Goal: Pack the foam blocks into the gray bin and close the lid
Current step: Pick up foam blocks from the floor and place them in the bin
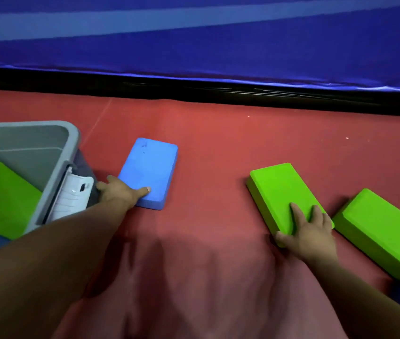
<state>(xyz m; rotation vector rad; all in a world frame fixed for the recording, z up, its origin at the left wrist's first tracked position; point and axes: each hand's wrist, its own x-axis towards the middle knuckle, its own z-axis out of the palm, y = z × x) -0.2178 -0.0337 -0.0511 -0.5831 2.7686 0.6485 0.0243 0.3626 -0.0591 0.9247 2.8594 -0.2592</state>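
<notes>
Two grips: left hand [118, 194] curled round blue block [150, 167], right hand [310, 232] round green block [279, 189]. Lift level; lay flat in gray bin [73, 143].

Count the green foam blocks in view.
3. First green block lies inside the gray bin; second green block on the floor under the right hand; third green block at far right. The bin may hide more.

Gray bin [72, 143] with white latch [72, 196], bright green block [1, 192] inside, plain blue block [150, 167] on red floor [218, 133], lime green block [277, 189], second green block [384, 231], blue wall [194, 45] with paler stripe, black strip [194, 89].
</notes>
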